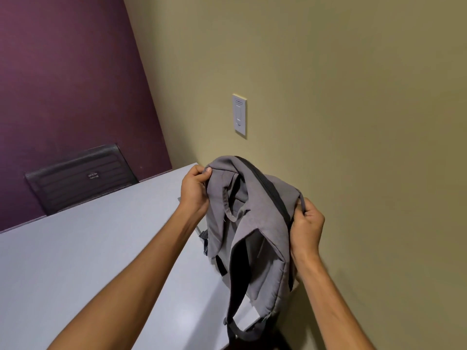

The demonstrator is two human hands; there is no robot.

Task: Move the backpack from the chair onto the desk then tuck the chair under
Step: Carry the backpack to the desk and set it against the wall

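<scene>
A grey backpack (252, 223) with a black zipper hangs upright over the right end of the white desk (101, 248), close to the beige wall. My left hand (195, 190) pinches its top left corner. My right hand (307, 228) grips a strap on its right side. Its shoulder straps dangle toward me, and its bottom sits near the desk's right edge; whether it rests on the desk I cannot tell. A black mesh chair back (80, 176) shows behind the desk's far edge against the purple wall.
A white wall switch plate (239, 114) is on the beige wall above the backpack. The purple wall runs along the far left. The desk surface stretches left of the backpack.
</scene>
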